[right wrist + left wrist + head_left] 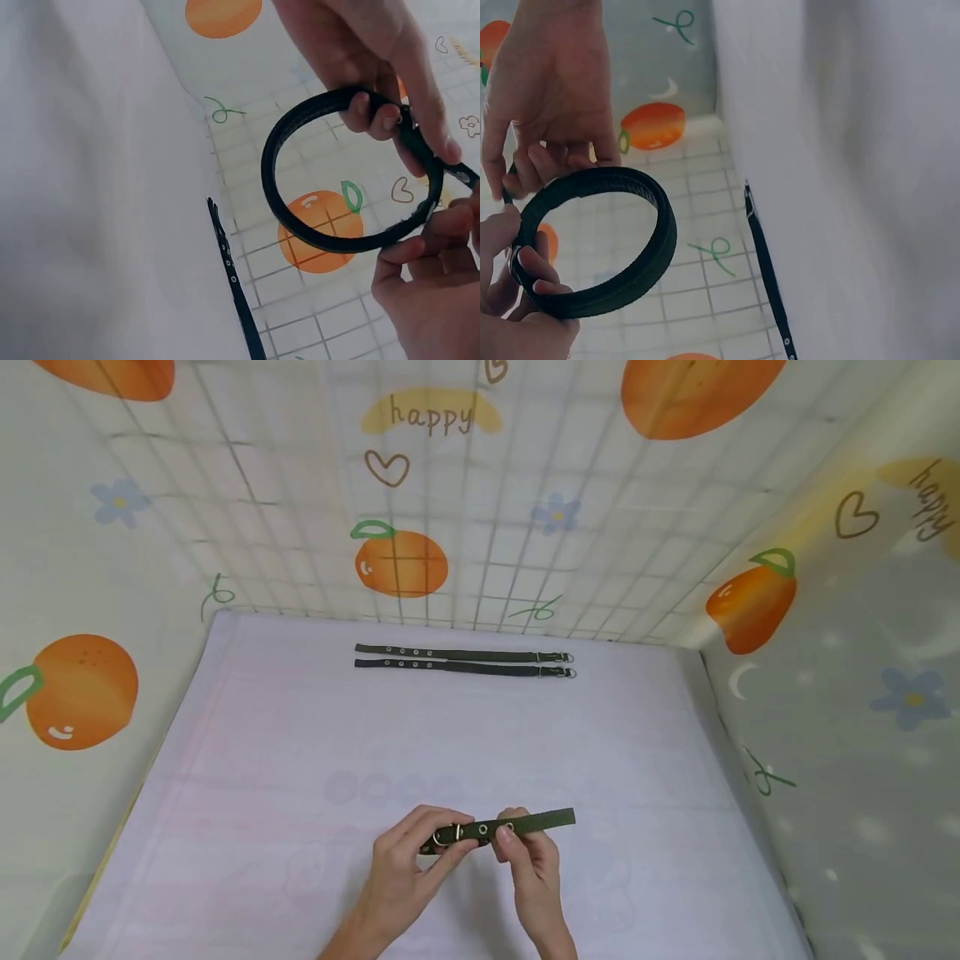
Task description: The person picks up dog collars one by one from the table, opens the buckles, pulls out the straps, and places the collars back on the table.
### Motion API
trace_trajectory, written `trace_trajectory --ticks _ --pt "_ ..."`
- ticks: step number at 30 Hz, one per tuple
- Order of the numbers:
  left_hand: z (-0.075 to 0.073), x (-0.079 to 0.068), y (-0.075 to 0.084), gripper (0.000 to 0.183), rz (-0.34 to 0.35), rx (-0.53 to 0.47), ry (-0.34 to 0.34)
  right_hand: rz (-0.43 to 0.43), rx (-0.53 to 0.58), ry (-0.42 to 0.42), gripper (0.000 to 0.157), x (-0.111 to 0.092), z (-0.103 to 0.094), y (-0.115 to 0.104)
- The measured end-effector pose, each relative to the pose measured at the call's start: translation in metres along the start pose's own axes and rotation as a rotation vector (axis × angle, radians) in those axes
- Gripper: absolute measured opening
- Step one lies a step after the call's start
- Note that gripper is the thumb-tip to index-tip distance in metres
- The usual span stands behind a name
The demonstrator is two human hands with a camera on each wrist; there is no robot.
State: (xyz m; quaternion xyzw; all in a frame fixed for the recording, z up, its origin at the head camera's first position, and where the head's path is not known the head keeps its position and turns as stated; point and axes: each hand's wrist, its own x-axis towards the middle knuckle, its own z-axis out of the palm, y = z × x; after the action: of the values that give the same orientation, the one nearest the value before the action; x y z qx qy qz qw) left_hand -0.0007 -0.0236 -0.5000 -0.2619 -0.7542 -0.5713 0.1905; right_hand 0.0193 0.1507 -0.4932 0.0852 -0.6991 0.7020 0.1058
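A dark green collar (540,821) with metal eyelets, a buckle and a D-ring is bent into a closed loop, its round shape plain in the left wrist view (664,240). My left hand (401,868) pinches it at the buckle, thumb below and fingers above. Close by on the right, my right hand (536,868) grips the eyelet strap between thumb and fingers. The strap's free end sticks out to the right past that hand. In the right wrist view the loop (270,176) hangs between both hands. Fingers partly hide the buckle.
Two more collars (487,655) (487,668) lie flat and side by side near the back of the white table (262,735). Behind them rises a wire grid (495,552) covered by a sheet printed with oranges. Similar sheets hang at the left and right.
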Motion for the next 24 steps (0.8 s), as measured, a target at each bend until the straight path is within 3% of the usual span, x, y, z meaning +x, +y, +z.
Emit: trace_trajectory --ticks 4,9,24 --pt "0.0007 -0.0002 0.0003 0.035 -0.004 -0.028 0.012 -0.005 -0.004 -0.057 0.013 -0.0009 -0.0021 0.0017" --pt "0.0007 -0.0003 -0.0009 0.037 -0.003 -0.044 0.029 -0.006 -0.012 -0.084 0.018 -0.0008 -0.0014 0.0045" --pt "-0.004 -0.0018 -0.0015 0.035 -0.118 -0.157 0.012 -0.072 0.062 -0.166 0.024 0.0022 -0.0065 0.0072"
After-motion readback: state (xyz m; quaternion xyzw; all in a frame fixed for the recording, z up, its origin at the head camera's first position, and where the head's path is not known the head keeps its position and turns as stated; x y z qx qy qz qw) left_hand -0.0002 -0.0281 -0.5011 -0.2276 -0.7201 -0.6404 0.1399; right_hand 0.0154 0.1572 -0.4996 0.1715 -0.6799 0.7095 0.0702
